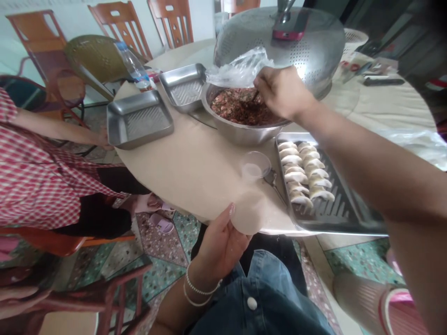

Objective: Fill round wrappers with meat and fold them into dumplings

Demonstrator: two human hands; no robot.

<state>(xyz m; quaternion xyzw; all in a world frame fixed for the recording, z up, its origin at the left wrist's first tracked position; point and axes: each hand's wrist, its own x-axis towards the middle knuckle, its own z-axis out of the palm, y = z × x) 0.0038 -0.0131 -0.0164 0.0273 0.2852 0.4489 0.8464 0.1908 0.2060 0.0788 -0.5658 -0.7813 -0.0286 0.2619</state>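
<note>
My left hand (223, 242) holds a round, pale dumpling wrapper (248, 215) by its edge at the near side of the table. My right hand (282, 92) is over the steel bowl (240, 132), pinching a thin dark utensil (256, 96) whose lower end is in the minced filling (226, 104); its exact kind is hidden. A clear plastic bag (240, 69) lies over the bowl's far rim, beside my fingers. Below my right forearm, a metal tray (344, 200) bears two rows of folded dumplings (295, 177).
A small clear cup (255, 165) and a spoon (274, 181) are between bowl and tray. Two steel trays (139, 118) stand left, near a person in a checked top (45, 163). A large perforated metal lid (244, 37) rises behind the bowl. A knife (384, 81) lies far right.
</note>
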